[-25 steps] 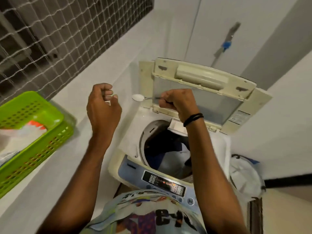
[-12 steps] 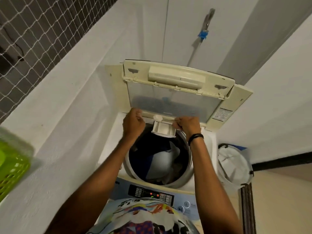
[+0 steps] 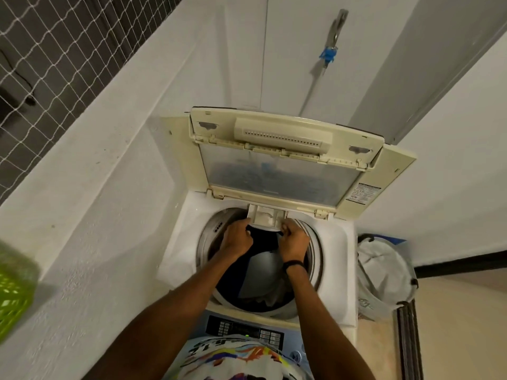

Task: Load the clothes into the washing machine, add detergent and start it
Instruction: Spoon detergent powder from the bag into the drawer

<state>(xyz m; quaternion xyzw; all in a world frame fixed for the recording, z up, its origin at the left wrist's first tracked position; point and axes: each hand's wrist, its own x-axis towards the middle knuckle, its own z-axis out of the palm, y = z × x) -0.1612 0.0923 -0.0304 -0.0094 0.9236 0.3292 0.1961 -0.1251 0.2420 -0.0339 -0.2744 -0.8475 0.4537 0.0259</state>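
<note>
The left hand (image 3: 237, 239) and right hand (image 3: 295, 241) curl fingers round the corners of the drawer (image 3: 267, 216), powder inside, at the back rim of the drum (image 3: 315, 259) above the clothes (image 3: 260, 275); I'd push it in level, both sides together.

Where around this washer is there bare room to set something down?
Free: the white ledge between green basket and washer; the top deck left of the drum; a narrower strip right of it, beside the laundry bag. Crowded: the drum's back edge, where left hand and right hand grip the detergent drawer.
</note>
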